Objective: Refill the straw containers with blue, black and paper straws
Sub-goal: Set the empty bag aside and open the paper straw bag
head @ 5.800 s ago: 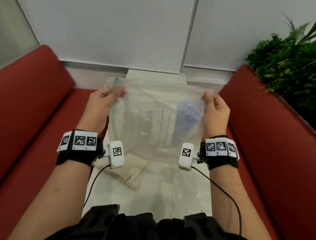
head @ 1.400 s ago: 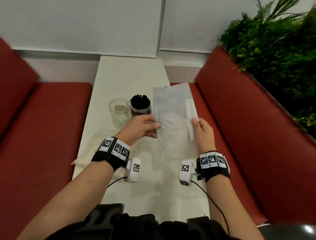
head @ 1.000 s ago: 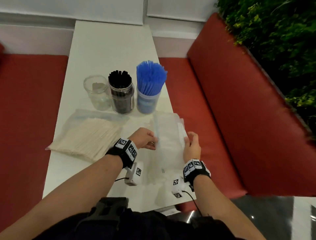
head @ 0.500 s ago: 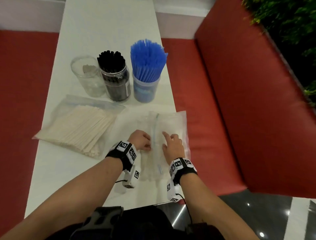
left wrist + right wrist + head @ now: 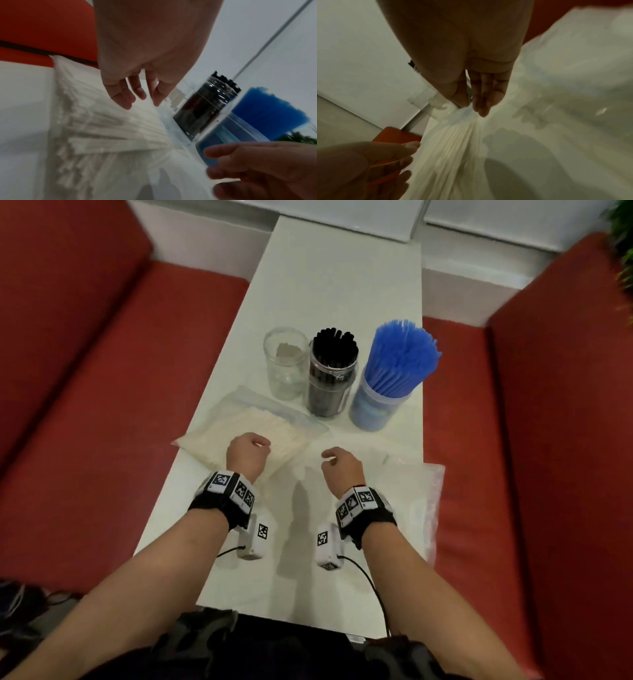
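Three jars stand in a row mid-table: an empty clear jar (image 5: 286, 364), a jar packed with black straws (image 5: 330, 374) and a jar full of blue straws (image 5: 387, 381). A clear bag of paper straws (image 5: 246, 426) lies in front of them at the left. My left hand (image 5: 255, 445) hovers over that bag with fingers (image 5: 123, 97) hanging loosely and holding nothing. Beside it my right hand (image 5: 329, 457) is just right of the bag's end, fingers (image 5: 481, 102) pointing down, empty. Whether they touch the plastic is unclear.
Flat empty plastic bags (image 5: 411, 494) lie on the right part of the white table (image 5: 342, 285) and overhang its right edge. Red bench seats (image 5: 102, 405) run along both sides. A green plant (image 5: 623, 241) is at the far right.
Both hands have let go of the empty bag, which now lies flat at the right. They have moved left and forward to the paper straw bag.
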`<state>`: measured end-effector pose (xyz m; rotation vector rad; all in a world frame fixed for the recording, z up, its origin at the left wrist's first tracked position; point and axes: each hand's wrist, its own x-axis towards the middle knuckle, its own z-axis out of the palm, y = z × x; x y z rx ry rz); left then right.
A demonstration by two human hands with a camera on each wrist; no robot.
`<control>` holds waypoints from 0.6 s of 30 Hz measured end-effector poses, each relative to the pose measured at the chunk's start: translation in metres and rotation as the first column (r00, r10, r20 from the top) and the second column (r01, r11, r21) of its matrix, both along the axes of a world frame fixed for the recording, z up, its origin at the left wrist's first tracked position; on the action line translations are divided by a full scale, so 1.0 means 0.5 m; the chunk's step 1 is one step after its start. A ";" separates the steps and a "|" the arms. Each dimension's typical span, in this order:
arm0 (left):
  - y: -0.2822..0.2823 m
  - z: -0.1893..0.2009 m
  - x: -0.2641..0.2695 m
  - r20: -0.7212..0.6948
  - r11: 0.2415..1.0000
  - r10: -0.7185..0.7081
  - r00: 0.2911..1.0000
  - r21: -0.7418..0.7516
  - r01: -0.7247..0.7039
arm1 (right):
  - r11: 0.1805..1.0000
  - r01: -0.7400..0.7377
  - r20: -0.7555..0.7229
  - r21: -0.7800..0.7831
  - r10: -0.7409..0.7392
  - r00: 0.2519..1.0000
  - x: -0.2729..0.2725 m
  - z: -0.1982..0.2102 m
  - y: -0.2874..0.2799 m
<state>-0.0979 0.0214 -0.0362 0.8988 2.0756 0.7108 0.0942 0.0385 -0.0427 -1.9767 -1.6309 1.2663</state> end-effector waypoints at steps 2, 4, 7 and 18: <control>-0.004 -0.007 -0.047 -0.019 0.999 0.009 1.000 -0.045 -0.010 | 0.984 -0.042 -0.088 -0.176 0.027 0.996 -0.070 -0.021 0.006; -0.008 -0.015 -0.094 -0.023 0.994 0.023 0.999 -0.109 -0.025 | 0.949 -0.004 -0.169 -0.316 -0.052 0.984 -0.126 -0.048 0.010; -0.025 -0.036 -0.154 -0.075 0.959 -0.162 0.984 -0.247 0.139 | 0.881 0.228 -0.266 -0.415 -0.357 0.896 -0.174 -0.084 0.019; -0.035 -0.055 -0.232 -0.067 0.738 -0.627 0.776 -0.368 0.565 | 0.752 0.358 -0.479 -0.553 -0.639 0.602 -0.248 -0.100 0.045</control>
